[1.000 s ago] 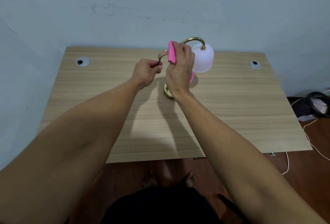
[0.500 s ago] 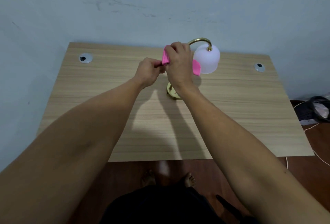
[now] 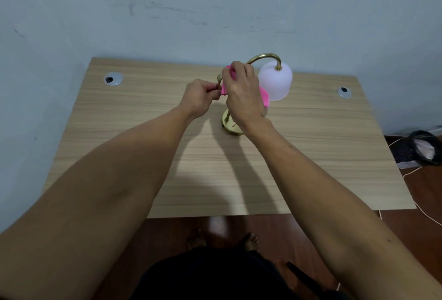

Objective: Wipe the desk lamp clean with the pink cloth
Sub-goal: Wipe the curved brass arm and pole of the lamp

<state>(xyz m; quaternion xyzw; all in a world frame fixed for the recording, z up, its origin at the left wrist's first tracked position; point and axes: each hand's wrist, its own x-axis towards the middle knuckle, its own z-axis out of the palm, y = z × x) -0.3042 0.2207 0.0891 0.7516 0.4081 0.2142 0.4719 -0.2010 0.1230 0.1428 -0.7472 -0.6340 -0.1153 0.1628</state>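
The desk lamp [image 3: 241, 98] stands near the middle of the wooden desk [image 3: 311, 156], a little toward the wall, with its round brass base [image 3: 228, 126] flat on the top. Its brass neck [image 3: 264, 57] curves up and over, and the white frosted shade [image 3: 275, 83] hangs from the end on the right side.

The right hand [image 3: 241, 91] has its fingers curled round the pink cloth [image 3: 265, 98] and presses it against the stem, just below the curve. The cloth is wrapped round the metal, with 1 end showing at the left of the fingers and 1 end hanging by the shade. I judge this is so that the cloth touches the stem on all sides in 1 stroke.

The left hand [image 3: 202, 95] is just beside it, with the fingertips pinched together on something small. It looks like a thin brass part of the lamp, but I cannot tell for sure. Probably this hand steadies the lamp, because the base is small and the shade makes it heavy on 1 side.

2 round cable grommets [image 3: 113, 79] sit at the far corners of the desk.
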